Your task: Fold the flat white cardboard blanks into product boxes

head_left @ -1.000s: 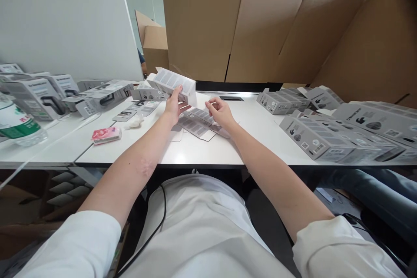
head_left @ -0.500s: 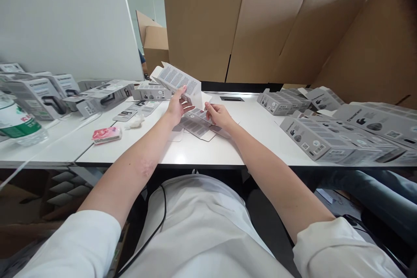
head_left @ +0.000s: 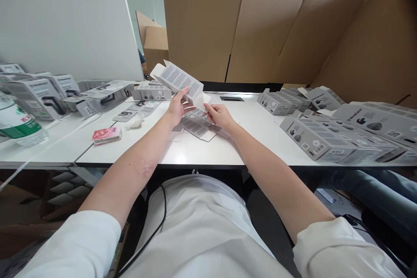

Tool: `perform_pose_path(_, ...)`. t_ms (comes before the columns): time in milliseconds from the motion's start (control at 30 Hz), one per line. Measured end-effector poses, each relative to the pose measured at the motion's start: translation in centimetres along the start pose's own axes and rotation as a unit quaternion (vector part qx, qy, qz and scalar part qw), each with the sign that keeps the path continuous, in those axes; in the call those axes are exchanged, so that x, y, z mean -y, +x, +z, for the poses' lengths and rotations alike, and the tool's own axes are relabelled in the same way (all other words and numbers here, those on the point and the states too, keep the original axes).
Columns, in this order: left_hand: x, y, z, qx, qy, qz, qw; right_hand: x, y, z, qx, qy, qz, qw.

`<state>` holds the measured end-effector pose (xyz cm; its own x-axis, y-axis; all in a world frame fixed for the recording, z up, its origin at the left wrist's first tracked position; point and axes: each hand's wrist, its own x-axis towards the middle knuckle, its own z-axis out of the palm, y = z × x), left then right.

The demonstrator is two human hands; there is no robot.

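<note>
My left hand point(head_left: 177, 107) grips a grey-and-white printed carton point(head_left: 180, 80), held tilted above the white table point(head_left: 208, 147). My right hand point(head_left: 219, 114) pinches the carton's lower right flap, its fingers closed on the card. Under both hands lies a small pile of flattened grey cartons point(head_left: 197, 125). The carton's far end flap is open and points up to the left.
Finished grey boxes lie in stacks at the right point(head_left: 312, 139) and at the left point(head_left: 100, 95). A pink packet point(head_left: 106, 134) and a crumpled white tissue point(head_left: 134, 121) lie left of my arm. A water bottle point(head_left: 16, 124) stands at the far left. Brown cardboard panels point(head_left: 260, 21) rise behind the table.
My left hand tilted the carton up and swung it toward the right. My right hand left the flat pile and took hold of the carton's lower flap.
</note>
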<state>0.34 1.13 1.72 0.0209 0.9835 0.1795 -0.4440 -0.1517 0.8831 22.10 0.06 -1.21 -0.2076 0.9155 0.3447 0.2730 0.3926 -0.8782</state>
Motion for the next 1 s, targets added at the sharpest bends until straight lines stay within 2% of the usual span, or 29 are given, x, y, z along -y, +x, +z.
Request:
perform_pose_path(433, 0.3, 0.3, -0.1, 0.008, 0.0, 0.002, 1.0, -0.1, 0.1, -0.1, -0.017, -0.012, 0.018, 1.0)
perform_pose_path(767, 0.5, 0.8, -0.3, -0.036, -0.017, 0.016, 0.999, -0.3, 0.1, 0.3, -0.008, 0.006, -0.01, 1.0)
perform_pose_path(1000, 0.3, 1.0, -0.4, -0.052, -0.035, 0.009, 0.998, 0.5, 0.0, 0.2, -0.021, 0.054, -0.014, 0.998)
